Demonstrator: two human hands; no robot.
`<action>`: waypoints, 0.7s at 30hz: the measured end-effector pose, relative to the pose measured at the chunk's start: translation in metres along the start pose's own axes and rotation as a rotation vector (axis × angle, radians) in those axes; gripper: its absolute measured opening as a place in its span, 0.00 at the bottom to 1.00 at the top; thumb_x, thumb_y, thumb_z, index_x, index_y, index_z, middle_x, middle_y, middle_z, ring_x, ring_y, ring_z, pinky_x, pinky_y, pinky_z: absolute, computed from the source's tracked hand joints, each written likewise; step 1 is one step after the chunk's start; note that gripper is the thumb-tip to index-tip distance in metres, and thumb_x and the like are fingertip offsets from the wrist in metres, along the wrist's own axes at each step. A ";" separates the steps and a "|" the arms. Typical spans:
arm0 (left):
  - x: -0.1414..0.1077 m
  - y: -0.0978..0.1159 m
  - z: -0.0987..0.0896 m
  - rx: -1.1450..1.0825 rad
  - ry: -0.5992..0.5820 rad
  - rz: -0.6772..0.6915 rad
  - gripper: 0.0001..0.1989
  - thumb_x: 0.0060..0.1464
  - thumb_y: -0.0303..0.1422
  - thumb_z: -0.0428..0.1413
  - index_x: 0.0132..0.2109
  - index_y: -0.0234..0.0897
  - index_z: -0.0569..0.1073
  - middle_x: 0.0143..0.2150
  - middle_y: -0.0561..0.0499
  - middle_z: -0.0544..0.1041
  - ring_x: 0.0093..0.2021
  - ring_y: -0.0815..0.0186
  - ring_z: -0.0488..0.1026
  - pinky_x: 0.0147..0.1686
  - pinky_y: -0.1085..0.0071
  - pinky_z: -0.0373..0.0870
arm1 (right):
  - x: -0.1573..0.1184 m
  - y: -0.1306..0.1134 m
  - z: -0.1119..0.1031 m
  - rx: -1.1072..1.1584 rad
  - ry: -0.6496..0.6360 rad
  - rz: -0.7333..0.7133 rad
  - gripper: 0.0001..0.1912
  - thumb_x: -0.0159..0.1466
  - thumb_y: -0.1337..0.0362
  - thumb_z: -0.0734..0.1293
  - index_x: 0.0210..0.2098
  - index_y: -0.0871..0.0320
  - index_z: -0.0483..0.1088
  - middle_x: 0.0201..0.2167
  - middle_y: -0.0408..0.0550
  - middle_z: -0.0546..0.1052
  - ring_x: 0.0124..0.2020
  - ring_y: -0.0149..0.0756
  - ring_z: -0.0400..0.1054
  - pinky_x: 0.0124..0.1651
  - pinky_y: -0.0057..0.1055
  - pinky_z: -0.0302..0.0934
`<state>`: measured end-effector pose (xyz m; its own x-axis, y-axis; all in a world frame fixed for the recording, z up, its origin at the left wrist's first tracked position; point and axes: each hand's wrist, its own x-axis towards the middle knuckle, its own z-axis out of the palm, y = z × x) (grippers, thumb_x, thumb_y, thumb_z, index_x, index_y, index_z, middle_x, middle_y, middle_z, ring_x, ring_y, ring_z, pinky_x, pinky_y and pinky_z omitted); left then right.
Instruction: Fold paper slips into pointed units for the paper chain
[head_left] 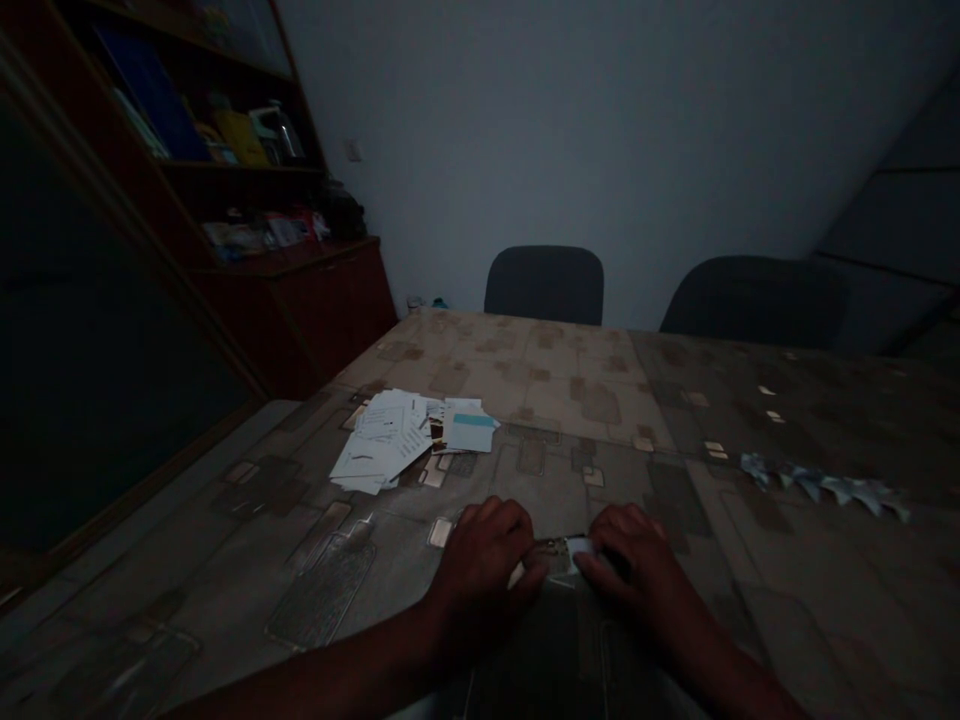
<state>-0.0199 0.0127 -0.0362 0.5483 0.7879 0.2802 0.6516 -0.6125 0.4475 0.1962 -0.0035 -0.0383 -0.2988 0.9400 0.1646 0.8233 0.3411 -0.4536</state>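
papers (386, 440) lie ahead-left of the hands (487, 555), a zigzag strip (814, 486) well right.

Dim, bluish light spreads over the wall (562, 130); the table (517, 490) is lighter towards its far edge, dark along its near edge and at its far right corner. Small glints fleck its top. The papers (386, 430) stand out brightest. Left hand (491, 550) and right hand (634, 555) look shadowed, murky; the cabinet (330, 305) leans, stretched by wide-angle distortion
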 end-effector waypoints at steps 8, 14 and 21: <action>0.002 0.004 -0.004 0.007 -0.027 -0.079 0.05 0.52 0.30 0.60 0.32 0.37 0.69 0.37 0.52 0.72 0.39 0.62 0.66 0.38 0.66 0.56 | -0.002 -0.009 0.008 -0.075 0.112 0.107 0.07 0.57 0.67 0.71 0.25 0.56 0.69 0.29 0.43 0.73 0.36 0.41 0.66 0.41 0.38 0.52; 0.002 0.001 -0.002 -0.008 -0.016 -0.080 0.06 0.54 0.31 0.60 0.35 0.37 0.69 0.37 0.52 0.73 0.39 0.61 0.66 0.37 0.66 0.56 | -0.002 -0.005 0.012 -0.122 0.125 0.123 0.05 0.56 0.65 0.70 0.25 0.55 0.70 0.29 0.44 0.73 0.36 0.42 0.66 0.41 0.37 0.53; 0.002 0.003 -0.007 -0.042 -0.030 -0.137 0.08 0.54 0.34 0.60 0.39 0.38 0.69 0.38 0.53 0.74 0.39 0.61 0.67 0.39 0.65 0.57 | 0.000 -0.005 0.011 -0.131 0.105 0.135 0.06 0.57 0.63 0.69 0.25 0.54 0.70 0.30 0.44 0.74 0.36 0.42 0.66 0.41 0.37 0.53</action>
<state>-0.0209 0.0130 -0.0283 0.4721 0.8611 0.1887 0.6988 -0.4961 0.5153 0.1869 -0.0048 -0.0460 -0.1350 0.9698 0.2031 0.9102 0.2023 -0.3612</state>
